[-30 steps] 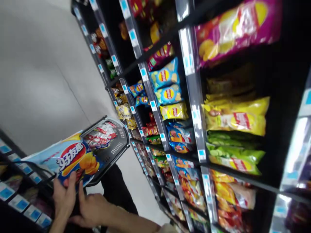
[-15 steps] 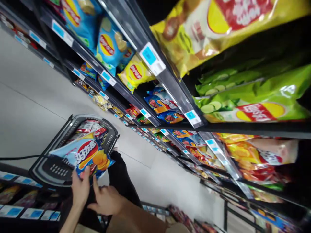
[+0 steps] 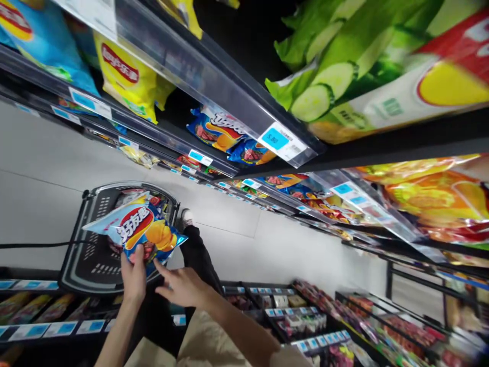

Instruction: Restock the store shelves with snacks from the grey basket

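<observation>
My left hand (image 3: 133, 275) is closed on the lower edge of a light-blue chip bag (image 3: 143, 232) with a red logo and yellow chips printed on it. The bag is held over a dark grey shopping basket (image 3: 82, 275), which has a red-and-white snack packet (image 3: 132, 195) lying in it. My right hand (image 3: 183, 285) is just right of the bag's lower corner, fingers apart, index finger stretched towards the bag and holding nothing.
Black shelves with blue price tags (image 3: 275, 140) run along the right, full of chip bags: green cucumber ones (image 3: 344, 66), yellow ones (image 3: 126, 71), blue ones. More low shelves (image 3: 305, 321) sit near my legs. Grey floor (image 3: 38, 193) lies to the left; my shoe (image 3: 187, 216) shows beside the basket.
The view has swung closer under the snack shelves. The chip bag stays over the basket in my left hand, now turned more upright; my right hand's fingers have spread apart beside it.
</observation>
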`<state>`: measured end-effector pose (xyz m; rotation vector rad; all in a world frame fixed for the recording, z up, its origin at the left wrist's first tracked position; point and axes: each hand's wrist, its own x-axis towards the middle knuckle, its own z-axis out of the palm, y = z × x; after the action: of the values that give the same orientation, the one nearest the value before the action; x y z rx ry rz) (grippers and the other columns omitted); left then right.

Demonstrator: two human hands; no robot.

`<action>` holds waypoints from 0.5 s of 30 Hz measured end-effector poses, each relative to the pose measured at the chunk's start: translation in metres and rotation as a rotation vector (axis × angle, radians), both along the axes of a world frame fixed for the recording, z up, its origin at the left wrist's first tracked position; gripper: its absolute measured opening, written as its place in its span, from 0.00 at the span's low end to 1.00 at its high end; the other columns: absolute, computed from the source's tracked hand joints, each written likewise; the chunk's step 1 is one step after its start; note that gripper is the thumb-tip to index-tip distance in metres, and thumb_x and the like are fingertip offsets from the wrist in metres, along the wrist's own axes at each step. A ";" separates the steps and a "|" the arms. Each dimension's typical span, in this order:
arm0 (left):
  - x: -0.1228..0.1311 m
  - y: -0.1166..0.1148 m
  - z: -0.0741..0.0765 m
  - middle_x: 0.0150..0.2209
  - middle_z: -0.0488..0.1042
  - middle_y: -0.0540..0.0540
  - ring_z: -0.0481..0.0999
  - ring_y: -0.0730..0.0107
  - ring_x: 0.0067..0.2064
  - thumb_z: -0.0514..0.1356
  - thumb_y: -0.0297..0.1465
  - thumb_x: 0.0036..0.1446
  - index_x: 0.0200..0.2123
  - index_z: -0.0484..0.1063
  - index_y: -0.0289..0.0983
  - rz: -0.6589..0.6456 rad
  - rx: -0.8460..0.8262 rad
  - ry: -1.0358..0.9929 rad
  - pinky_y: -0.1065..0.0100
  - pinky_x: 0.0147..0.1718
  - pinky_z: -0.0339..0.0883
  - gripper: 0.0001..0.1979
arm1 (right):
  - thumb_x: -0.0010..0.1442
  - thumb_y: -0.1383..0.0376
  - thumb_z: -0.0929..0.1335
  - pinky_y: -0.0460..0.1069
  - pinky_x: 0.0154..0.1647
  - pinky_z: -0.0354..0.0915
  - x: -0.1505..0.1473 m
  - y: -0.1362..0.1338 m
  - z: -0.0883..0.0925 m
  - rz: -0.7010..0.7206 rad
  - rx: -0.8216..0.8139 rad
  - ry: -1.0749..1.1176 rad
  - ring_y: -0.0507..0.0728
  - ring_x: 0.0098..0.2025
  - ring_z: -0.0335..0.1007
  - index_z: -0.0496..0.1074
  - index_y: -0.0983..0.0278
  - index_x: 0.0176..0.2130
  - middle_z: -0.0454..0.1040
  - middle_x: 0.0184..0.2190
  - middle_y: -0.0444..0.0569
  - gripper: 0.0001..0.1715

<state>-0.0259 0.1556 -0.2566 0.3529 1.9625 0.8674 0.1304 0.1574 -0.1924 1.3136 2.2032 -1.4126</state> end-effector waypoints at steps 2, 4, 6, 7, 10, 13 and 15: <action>-0.001 0.003 0.000 0.49 0.78 0.43 0.77 0.54 0.53 0.62 0.58 0.57 0.55 0.72 0.38 0.058 -0.001 -0.019 0.50 0.61 0.67 0.34 | 0.74 0.55 0.64 0.44 0.39 0.71 0.009 0.023 0.002 -0.135 0.068 -0.003 0.54 0.37 0.81 0.52 0.55 0.74 0.84 0.38 0.43 0.36; -0.002 0.006 0.000 0.48 0.78 0.45 0.77 0.56 0.51 0.63 0.57 0.56 0.54 0.73 0.39 0.089 0.001 -0.019 0.49 0.61 0.67 0.32 | 0.77 0.57 0.59 0.43 0.40 0.70 0.017 0.059 0.001 -0.283 0.163 -0.078 0.52 0.36 0.80 0.43 0.58 0.77 0.83 0.39 0.44 0.37; -0.001 0.008 0.000 0.48 0.78 0.46 0.77 0.58 0.52 0.64 0.56 0.56 0.54 0.73 0.40 0.082 0.005 -0.004 0.49 0.62 0.66 0.31 | 0.78 0.58 0.55 0.45 0.43 0.71 0.023 0.102 -0.005 -0.378 0.268 -0.191 0.53 0.37 0.80 0.30 0.62 0.77 0.82 0.41 0.47 0.40; 0.000 0.009 0.001 0.49 0.79 0.46 0.77 0.58 0.53 0.64 0.56 0.56 0.54 0.73 0.40 0.075 0.008 0.002 0.50 0.63 0.66 0.31 | 0.78 0.58 0.54 0.46 0.45 0.72 0.026 0.125 -0.010 -0.397 0.313 -0.251 0.54 0.39 0.79 0.26 0.63 0.77 0.82 0.43 0.48 0.40; 0.005 0.009 0.004 0.51 0.78 0.45 0.77 0.56 0.55 0.64 0.56 0.56 0.55 0.73 0.40 0.046 0.020 -0.026 0.51 0.63 0.67 0.33 | 0.78 0.61 0.50 0.50 0.48 0.72 0.031 0.186 -0.026 -0.411 0.399 -0.397 0.58 0.45 0.78 0.18 0.62 0.75 0.79 0.50 0.55 0.40; 0.012 0.006 0.006 0.54 0.78 0.43 0.76 0.53 0.57 0.63 0.57 0.57 0.57 0.73 0.39 0.008 0.006 -0.043 0.50 0.64 0.65 0.34 | 0.77 0.61 0.53 0.53 0.49 0.73 0.037 0.221 -0.044 -0.421 0.411 -0.499 0.60 0.47 0.78 0.15 0.62 0.74 0.77 0.53 0.59 0.43; 0.016 0.003 0.008 0.55 0.77 0.41 0.75 0.51 0.59 0.63 0.58 0.57 0.58 0.72 0.39 -0.018 -0.008 -0.045 0.50 0.65 0.64 0.35 | 0.76 0.61 0.55 0.53 0.49 0.74 0.041 0.229 -0.054 -0.420 0.404 -0.545 0.60 0.46 0.78 0.14 0.62 0.74 0.78 0.51 0.59 0.47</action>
<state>-0.0095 0.1590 -0.2491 0.3432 1.9176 0.8491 0.1716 0.3866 -0.2461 2.0926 1.9511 -0.5817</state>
